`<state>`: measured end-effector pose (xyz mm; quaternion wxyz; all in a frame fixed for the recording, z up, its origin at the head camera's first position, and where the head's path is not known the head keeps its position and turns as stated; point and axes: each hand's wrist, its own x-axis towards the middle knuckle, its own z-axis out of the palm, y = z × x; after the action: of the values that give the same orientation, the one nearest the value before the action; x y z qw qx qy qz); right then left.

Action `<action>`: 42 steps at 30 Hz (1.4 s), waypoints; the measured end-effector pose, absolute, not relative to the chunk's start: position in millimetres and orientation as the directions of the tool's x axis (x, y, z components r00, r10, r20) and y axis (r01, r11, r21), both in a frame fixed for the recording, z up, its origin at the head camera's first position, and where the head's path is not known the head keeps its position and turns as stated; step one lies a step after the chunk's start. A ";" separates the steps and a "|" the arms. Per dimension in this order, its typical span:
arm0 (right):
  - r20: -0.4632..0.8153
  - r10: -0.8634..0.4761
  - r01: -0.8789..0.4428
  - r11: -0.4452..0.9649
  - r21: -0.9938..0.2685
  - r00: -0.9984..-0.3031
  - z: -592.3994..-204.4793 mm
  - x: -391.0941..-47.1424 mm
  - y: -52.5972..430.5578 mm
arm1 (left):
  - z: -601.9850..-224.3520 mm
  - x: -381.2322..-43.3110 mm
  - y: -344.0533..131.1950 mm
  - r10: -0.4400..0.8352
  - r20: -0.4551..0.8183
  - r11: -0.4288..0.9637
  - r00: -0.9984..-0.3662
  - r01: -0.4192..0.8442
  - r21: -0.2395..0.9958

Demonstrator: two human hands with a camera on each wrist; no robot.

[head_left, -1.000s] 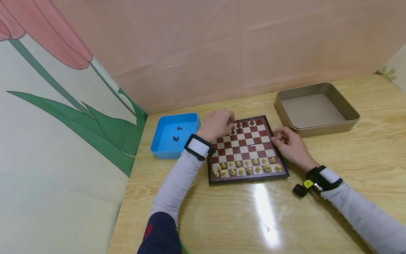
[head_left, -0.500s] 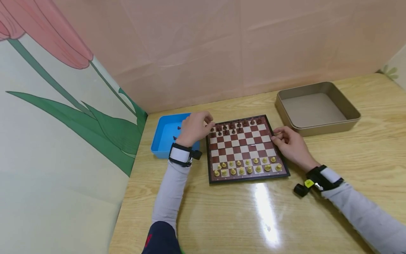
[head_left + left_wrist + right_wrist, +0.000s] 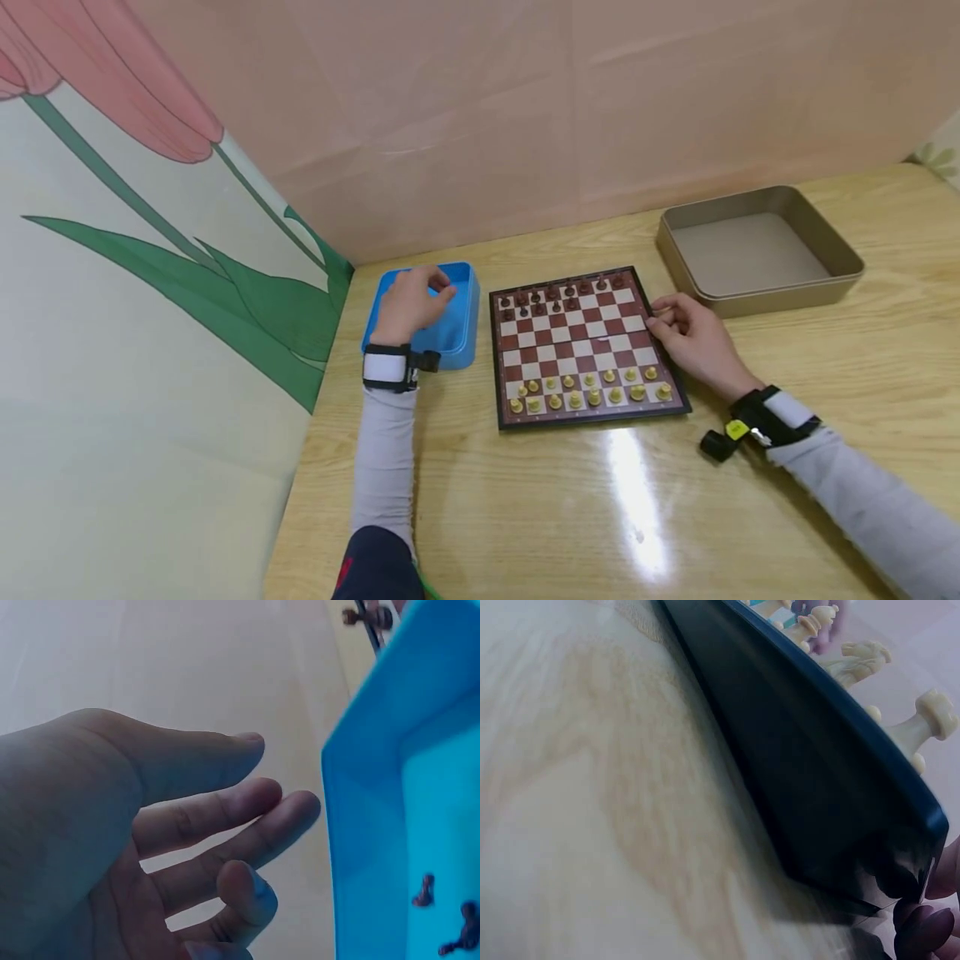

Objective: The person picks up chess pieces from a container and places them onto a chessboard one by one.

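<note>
My left hand [image 3: 411,304] hovers at the blue box [image 3: 468,321], fingers loosely bent and nothing between them. Dark chess pieces [image 3: 424,891] lie in that box in the left wrist view; the hand hides them in the head view. A chessboard [image 3: 573,348] lies flat in the middle of the table. Dark chess pieces [image 3: 552,293] stand along its far side, and pale yellow chess pieces [image 3: 594,397] fill two rows on the near side. At the board's right edge, my right hand [image 3: 697,343] touches its side with thumb and fingertips.
A brown-beige tray [image 3: 765,292] stands at the back right, beyond my right hand. The wooden table [image 3: 525,508] meets a pinkish wall covering [image 3: 465,150] at the back. On the left rises a wall with a painted flower [image 3: 247,292].
My left hand has moved left from the board's far left corner to the blue box. More dark pieces now show on the board. The right hand has stayed at the edge.
</note>
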<state>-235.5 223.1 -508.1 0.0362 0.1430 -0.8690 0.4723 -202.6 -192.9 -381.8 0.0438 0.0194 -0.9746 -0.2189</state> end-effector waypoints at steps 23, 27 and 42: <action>0.210 -0.209 -0.291 0.526 -0.799 -0.955 -501.8 -233.3 222.3 | -405.4 -202.7 -231.9 -0.204 -0.121 0.920 -0.971 -0.232 0.317; 0.208 -0.213 -0.292 0.529 -0.797 -0.955 -504.0 -233.8 222.7 | -407.1 -201.0 -233.6 -0.204 -0.156 0.911 -0.966 -0.246 0.330; 0.201 -0.209 -0.284 0.537 -0.795 -0.957 -502.9 -232.2 221.7 | -409.8 -196.6 -238.2 -0.254 -0.175 0.916 -0.951 -0.295 0.273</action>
<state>-232.2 221.7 -502.9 0.0407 0.1407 -0.8756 0.4604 -196.6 -238.2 -409.8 -0.0681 0.1405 -0.9763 -0.1497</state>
